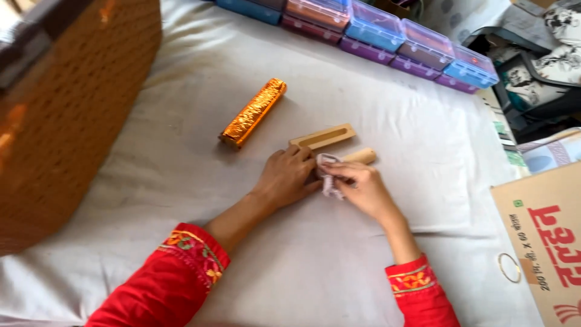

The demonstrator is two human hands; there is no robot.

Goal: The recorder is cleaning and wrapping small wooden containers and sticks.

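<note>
Both hands meet near the middle of a table (363, 260) draped in a white cloth. The left hand (285, 178) lies palm down with its fingers curled loosely; whether it grips anything cannot be told. The right hand (362, 186) pinches a small pale wad of cloth (328, 179) between thumb and fingers, and the wad sits right between the two hands. A light wooden roller (362, 157) pokes out just past the right hand's fingertips, and most of its length is hidden behind the hands. Just beyond the left hand's fingers lies a flat wooden block with a long slot (322, 137), near but apart from them. Farther up and to the left rests an orange foil-wrapped bar (253, 112), well apart from both hands. A row of coloured plastic boxes (387, 33) lines the far edge, cut off at the top. A cardboard box (548, 242) is cropped at the right, with a thin ring (500, 268) beside it.
</note>
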